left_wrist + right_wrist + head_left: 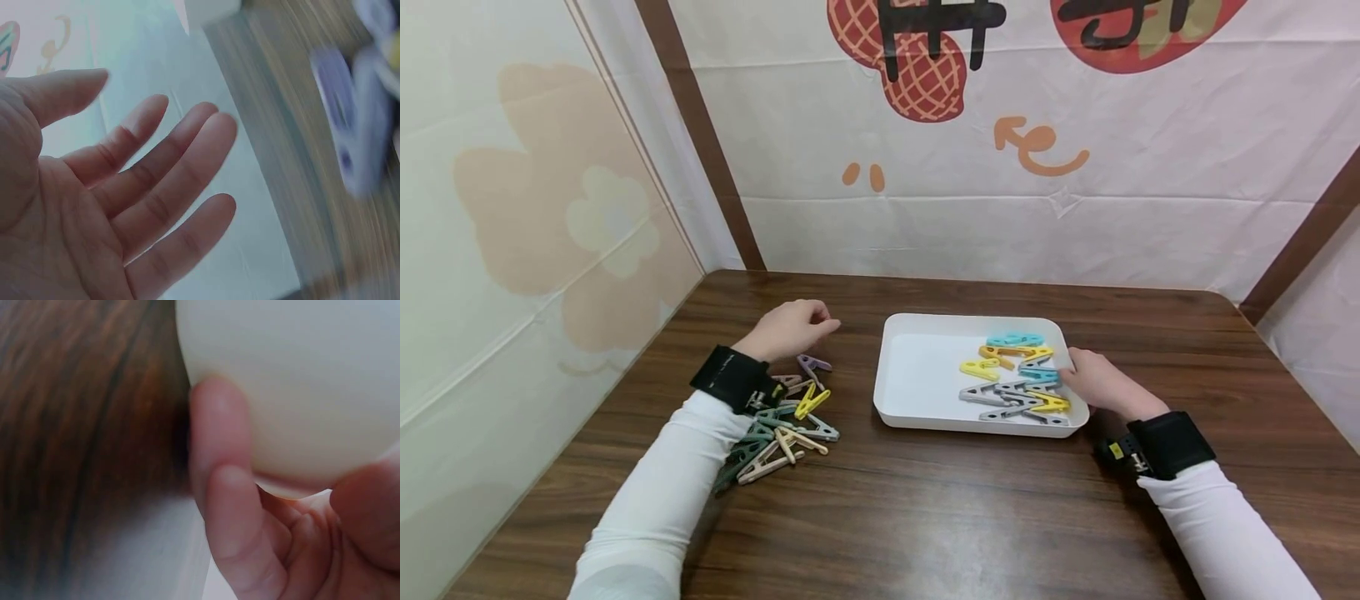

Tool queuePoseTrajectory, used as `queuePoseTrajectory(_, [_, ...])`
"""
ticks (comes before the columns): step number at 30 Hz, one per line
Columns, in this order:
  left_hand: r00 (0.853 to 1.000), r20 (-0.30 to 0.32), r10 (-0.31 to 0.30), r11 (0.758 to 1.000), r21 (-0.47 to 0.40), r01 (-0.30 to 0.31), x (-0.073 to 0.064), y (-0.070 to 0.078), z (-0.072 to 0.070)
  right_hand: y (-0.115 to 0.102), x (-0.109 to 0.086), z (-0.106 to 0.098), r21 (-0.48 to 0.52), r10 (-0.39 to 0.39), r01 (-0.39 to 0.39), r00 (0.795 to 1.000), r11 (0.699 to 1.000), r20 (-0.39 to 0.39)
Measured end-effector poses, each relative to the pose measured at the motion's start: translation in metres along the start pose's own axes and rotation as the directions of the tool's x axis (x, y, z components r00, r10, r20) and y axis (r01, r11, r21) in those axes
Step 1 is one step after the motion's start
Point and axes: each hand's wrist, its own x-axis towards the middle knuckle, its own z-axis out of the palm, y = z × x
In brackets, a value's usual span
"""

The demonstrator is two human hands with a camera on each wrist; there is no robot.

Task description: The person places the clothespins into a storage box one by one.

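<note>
My left hand (790,327) hovers above the table just beyond a pile of clothespins, its fingers loosely bent and nothing in them. Nearest to it is a purple clothespin (812,367), blurred in the left wrist view. A yellow clothespin (811,402) lies on the pile among pink, green and cream ones, partly hidden by the left wrist. At the right end of a white tray (917,375), my right hand (1101,382) grips the rim, fingers curled against its outer side. Blue, yellow, orange and grey clothespins, such as a yellow one (979,369), lie in the tray's right half.
The brown wooden table (925,508) carries both the pile at left and the tray. White printed cloth (955,225) hangs behind the table, and another cloth panel (512,350) runs along its left side.
</note>
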Motion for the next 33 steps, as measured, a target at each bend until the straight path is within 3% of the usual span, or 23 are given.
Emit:
queuePoseTrajectory(4, [1.000,-0.025,0.003,0.998,0.055,-0.002,-0.013,-0.017,-0.004,-0.001,-0.001,0.001,-0.007,-0.009,0.009,1.000,1.000,-0.001])
queuePoseTrajectory(10, [0.998,0.030,-0.056,0.992,0.116,0.052,-0.021,-0.026,0.006,0.001,0.000,0.000,-0.010,-0.013,0.013,1.000,1.000,-0.009])
queuePoseTrajectory(17, [0.991,0.080,-0.104,0.982,0.169,0.090,-0.024,-0.023,0.018,-0.002,-0.002,0.000,-0.006,-0.003,0.003,1.000,1.000,-0.002])
queuePoseTrajectory(27, [0.982,0.031,-0.186,0.951,0.257,0.172,-0.014,-0.015,0.027,-0.001,0.001,0.001,-0.007,0.006,-0.006,1.000,1.000,-0.004])
queuePoseTrajectory(33, [0.979,0.010,-0.205,0.932,0.308,0.192,-0.008,-0.008,0.031,0.000,0.001,0.002,-0.008,0.015,-0.015,1.000,1.000,-0.006])
